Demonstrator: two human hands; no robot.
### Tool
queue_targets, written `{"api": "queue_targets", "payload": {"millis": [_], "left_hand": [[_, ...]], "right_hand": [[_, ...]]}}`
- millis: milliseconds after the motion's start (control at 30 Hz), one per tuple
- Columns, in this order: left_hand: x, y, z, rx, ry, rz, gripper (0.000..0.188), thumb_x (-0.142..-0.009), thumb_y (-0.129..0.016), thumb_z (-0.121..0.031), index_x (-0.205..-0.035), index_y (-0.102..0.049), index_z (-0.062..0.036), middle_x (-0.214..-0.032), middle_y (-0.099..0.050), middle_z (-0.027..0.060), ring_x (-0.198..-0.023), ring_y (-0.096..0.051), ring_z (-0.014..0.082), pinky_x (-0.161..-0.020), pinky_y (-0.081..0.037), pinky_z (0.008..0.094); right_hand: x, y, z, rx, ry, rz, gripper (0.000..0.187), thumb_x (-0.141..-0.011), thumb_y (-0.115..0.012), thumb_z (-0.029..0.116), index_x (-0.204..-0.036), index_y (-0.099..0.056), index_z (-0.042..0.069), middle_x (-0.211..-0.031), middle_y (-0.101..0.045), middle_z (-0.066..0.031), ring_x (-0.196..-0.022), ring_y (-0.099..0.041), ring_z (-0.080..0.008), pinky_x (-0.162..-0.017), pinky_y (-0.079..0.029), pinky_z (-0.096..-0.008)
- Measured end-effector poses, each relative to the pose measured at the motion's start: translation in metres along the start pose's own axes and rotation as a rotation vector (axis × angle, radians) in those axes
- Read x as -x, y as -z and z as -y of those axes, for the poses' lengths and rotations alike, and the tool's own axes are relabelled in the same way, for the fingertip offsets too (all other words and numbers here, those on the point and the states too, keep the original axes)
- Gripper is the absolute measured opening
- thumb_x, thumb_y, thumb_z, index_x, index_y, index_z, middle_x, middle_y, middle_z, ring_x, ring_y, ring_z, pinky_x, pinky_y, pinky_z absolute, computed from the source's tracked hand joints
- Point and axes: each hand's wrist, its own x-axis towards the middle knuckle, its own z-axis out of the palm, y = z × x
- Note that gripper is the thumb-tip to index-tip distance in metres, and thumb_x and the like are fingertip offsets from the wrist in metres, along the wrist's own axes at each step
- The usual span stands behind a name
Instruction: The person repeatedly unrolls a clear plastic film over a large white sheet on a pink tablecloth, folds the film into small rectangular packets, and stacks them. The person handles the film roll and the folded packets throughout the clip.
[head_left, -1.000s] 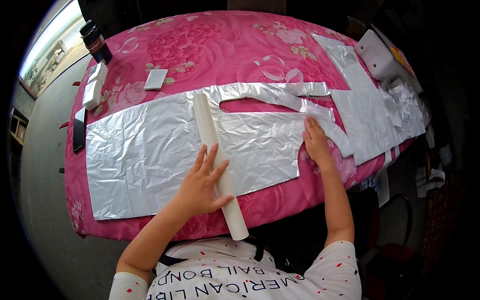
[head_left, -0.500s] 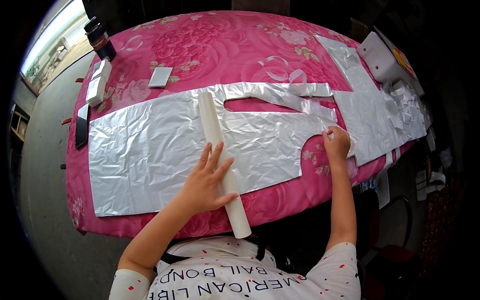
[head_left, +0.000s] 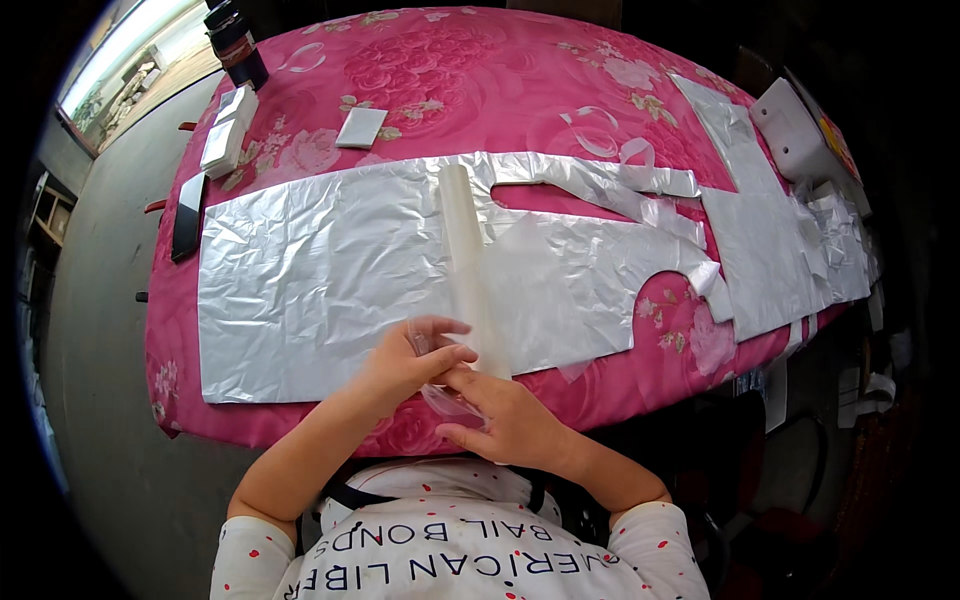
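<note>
My left hand [head_left: 405, 355] and my right hand [head_left: 510, 420] meet at the near edge of the table, fingers bent and touching. Thin clear plastic film [head_left: 452, 403] is pinched between them, partly hidden by the fingers. Just beyond lies a whitish roll [head_left: 460, 220], its near end behind my hands. A hazy film sheet appears to spread from it to the right. Underneath, a wrinkled silvery plastic sheet [head_left: 300, 280] lies flat, with a long slot and a rounded cut-out toward its right side.
Pink flowered cloth [head_left: 480, 60] covers the table. Along the left stand a dark jar [head_left: 238, 50], white stacks [head_left: 222, 145] and a black phone-like slab [head_left: 187, 218]. A small pale square packet [head_left: 361, 128] lies farther in. More silvery sheets [head_left: 770, 260] and a white box [head_left: 800, 130] are at right.
My right hand has come left from the silvery sheet's cut-out to meet my left hand. My left hand has left the roll. Clear film now shows between them, and the view has shifted slightly.
</note>
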Motion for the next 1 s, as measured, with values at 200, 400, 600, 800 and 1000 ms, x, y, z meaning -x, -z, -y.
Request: {"api": "queue_targets", "payload": {"millis": [200, 400, 600, 800, 1000], "left_hand": [[0.034, 0.130, -0.003, -0.143, 0.111, -0.089, 0.017, -0.084, -0.063, -0.012, -0.098, -0.062, -0.0017, -0.084, -0.067, 0.0072, -0.069, -0.062, 0.0100, -0.063, -0.048, 0.0215], [0.063, 0.210, -0.034, -0.433, 0.217, -0.360, 0.021, -0.076, -0.065, -0.009, -0.096, -0.063, -0.0025, -0.083, -0.067, 0.0055, -0.071, -0.062, 0.0105, -0.061, -0.048, 0.0227], [0.072, 0.245, -0.041, -0.969, -0.019, -0.444, 0.028, -0.069, -0.061, 0.002, -0.096, -0.060, 0.0036, -0.089, -0.065, 0.0100, -0.081, -0.063, 0.0180, -0.069, -0.050, 0.0301], [0.020, 0.085, -0.035, -1.357, -0.793, -0.444, 0.032, -0.076, -0.054, 0.004, -0.108, -0.055, 0.0010, -0.113, -0.058, 0.0137, -0.104, -0.054, 0.0324, -0.088, -0.044, 0.0387], [-0.047, 0.012, 0.040, -1.176, -0.829, -0.344, 0.052, -0.083, -0.053, -0.011, -0.128, -0.039, 0.0077, -0.135, -0.038, 0.0232, -0.127, -0.035, 0.0369, -0.105, -0.030, 0.0423]], "right_hand": [[0.036, -0.026, 0.010, 0.635, -0.019, -0.404, 0.068, -0.073, -0.073, 0.030, -0.124, -0.041, -0.001, -0.106, -0.057, -0.0214, -0.096, -0.057, -0.0313, -0.080, -0.047, -0.0371], [0.058, -0.026, -0.006, 0.450, -0.636, -0.205, 0.055, -0.076, -0.068, 0.038, -0.106, -0.043, -0.002, -0.080, -0.062, -0.0217, -0.070, -0.063, -0.0371, -0.061, -0.050, -0.0437], [0.055, -0.023, -0.004, 0.371, -0.647, -0.203, 0.051, -0.077, -0.066, 0.035, -0.103, -0.044, -0.002, -0.079, -0.062, -0.0227, -0.071, -0.063, -0.0381, -0.062, -0.050, -0.0441], [0.058, -0.019, -0.001, 0.324, -0.709, -0.197, 0.050, -0.076, -0.066, 0.034, -0.103, -0.045, -0.003, -0.081, -0.062, -0.0239, -0.074, -0.063, -0.0389, -0.066, -0.050, -0.0433], [0.054, -0.015, 0.008, 0.273, -0.777, -0.123, 0.050, -0.075, -0.069, 0.029, -0.105, -0.047, -0.004, -0.089, -0.063, -0.0239, -0.080, -0.064, -0.0367, -0.071, -0.051, -0.0392]]}}
